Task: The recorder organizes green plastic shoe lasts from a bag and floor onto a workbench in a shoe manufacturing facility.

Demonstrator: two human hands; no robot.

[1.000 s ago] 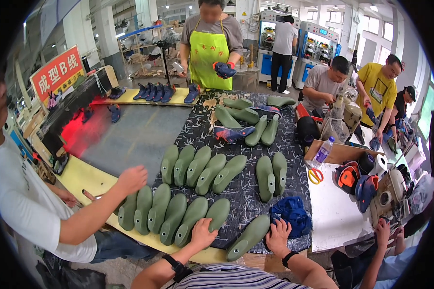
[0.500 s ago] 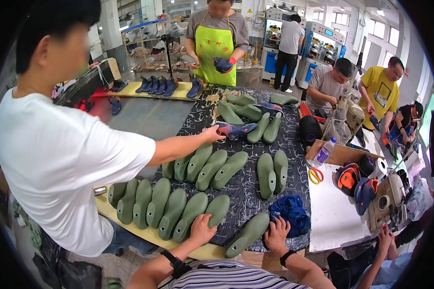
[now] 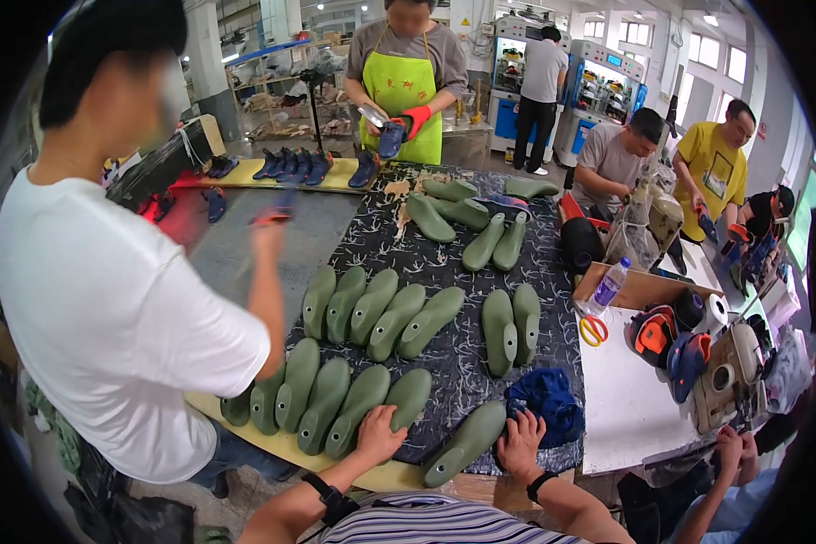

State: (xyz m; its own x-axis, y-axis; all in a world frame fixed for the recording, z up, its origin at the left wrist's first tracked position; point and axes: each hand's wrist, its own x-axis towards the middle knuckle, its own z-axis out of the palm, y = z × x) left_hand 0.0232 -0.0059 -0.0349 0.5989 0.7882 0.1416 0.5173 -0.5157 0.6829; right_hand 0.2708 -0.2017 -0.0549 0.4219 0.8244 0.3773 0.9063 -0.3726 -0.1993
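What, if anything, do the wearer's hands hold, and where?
Grip can't be told: left hand on a green shoe last, near end; right hand at blue bundle, left edge.

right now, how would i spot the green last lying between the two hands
Find the dark patterned cover and go to its near edge. Between the left hand and the right hand lies the green last, just left of the blue cloth. It lies alone, whereas the near row to its left is lined up side by side.
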